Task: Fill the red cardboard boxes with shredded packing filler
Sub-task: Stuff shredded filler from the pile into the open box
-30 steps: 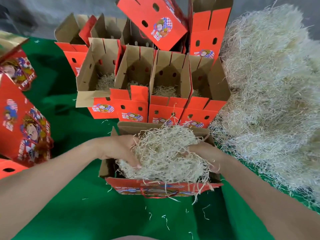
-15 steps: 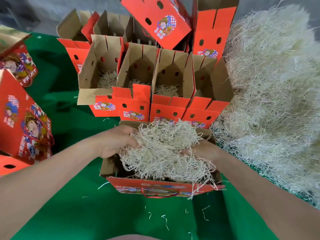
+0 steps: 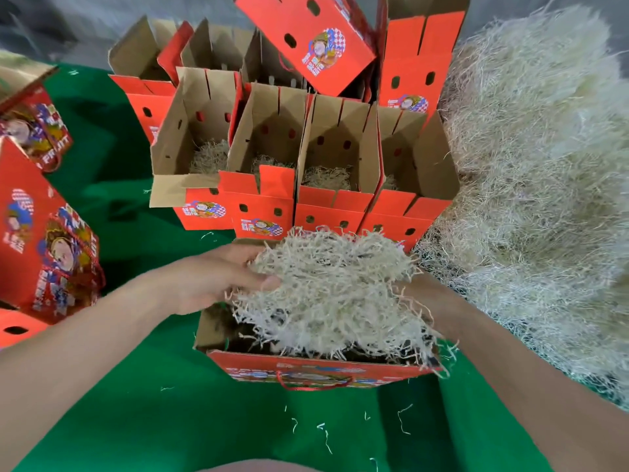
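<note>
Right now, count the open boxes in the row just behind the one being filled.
4 boxes side by side: far left, left of middle, right of middle, far right. None looks hidden.

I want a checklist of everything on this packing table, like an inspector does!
Surface: green cloth under everything.
Job's things: open near box with clump of filler above it; four open boxes behind hold a little filler; big filler pile at right.
Clutter: loose strands on the cloth; closed boxes at left.
Grips: left hand grips the clump; right hand touches it, fingers hidden.
Cables: nothing seen.
Surroundings: grey surface behind the boxes.
</note>
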